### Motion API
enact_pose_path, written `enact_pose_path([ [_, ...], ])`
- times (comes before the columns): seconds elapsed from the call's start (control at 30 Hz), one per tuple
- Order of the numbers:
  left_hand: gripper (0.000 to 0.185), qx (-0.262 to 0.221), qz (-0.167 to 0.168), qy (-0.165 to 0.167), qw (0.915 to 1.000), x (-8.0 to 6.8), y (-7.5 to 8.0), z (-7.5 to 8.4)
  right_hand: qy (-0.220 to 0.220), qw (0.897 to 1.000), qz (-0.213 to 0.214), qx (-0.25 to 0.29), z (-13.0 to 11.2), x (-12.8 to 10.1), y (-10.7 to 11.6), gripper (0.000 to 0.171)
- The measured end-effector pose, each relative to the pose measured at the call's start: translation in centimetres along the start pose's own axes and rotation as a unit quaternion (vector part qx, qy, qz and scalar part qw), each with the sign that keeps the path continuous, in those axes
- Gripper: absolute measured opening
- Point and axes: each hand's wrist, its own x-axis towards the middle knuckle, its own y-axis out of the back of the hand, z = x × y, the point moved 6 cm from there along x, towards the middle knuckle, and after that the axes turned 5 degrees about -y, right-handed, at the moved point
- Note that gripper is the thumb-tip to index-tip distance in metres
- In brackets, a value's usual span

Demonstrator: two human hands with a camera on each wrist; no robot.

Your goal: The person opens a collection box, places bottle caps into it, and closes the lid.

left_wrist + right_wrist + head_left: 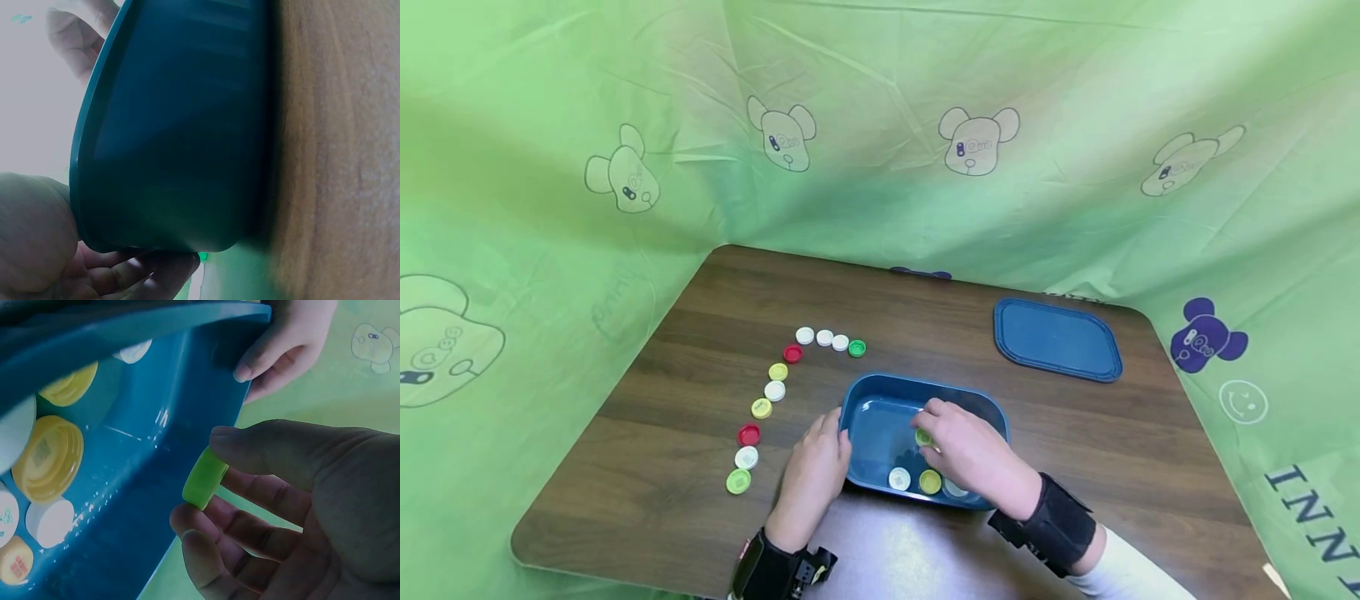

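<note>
In the head view my right hand (967, 442) is over the blue plastic tub (880, 385). It pinches a bright green bottle cap (205, 478) between thumb and fingertips, on edge in the right wrist view. My left hand (817, 458) holds the tub's left side, thumb at the rim and fingers along the outer wall (169, 156). Inside the tub lie several loose caps, among them a white cap (899, 478) and a yellow cap (930, 482). Part of the tub's inside is hidden by my right hand.
Left of the tub, several caps form a bent line from a light green cap (738, 481) past a red cap (748, 435) to a green cap (857, 348). A blue lid (1058, 340) lies at the back right of the wooden table (662, 400). Green cloth (880, 217) hangs around.
</note>
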Motion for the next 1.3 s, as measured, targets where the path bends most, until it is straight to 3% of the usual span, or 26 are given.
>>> enact_pose_path([
  [0.43,0.033,-0.003,-0.013,0.002,0.9999,0.0,-0.3,0.3,-0.028,0.999,-0.038,0.006,0.2,0.0,-1.1,0.033],
  [0.63,0.032,0.001,-0.006,-0.004,1.0,0.1,-0.2,0.2,-0.04,0.999,-0.003,-0.002,1.2,-0.7,-0.2,0.034],
  [0.83,0.032,0.0,-0.009,-0.003,1.0,0.2,-0.1,0.2,-0.113,0.993,0.024,0.014,3.5,-1.7,1.4,0.036],
  [1.03,0.033,-0.003,-0.013,0.005,0.9999,0.1,0.0,0.1,-0.172,0.983,0.049,0.035,6.3,-3.1,1.5,0.038],
  [1.3,0.032,-0.009,-0.022,0.015,0.9996,0.1,-0.1,0.0,-0.257,0.961,0.082,0.055,9.4,-5.4,0.8,0.054],
])
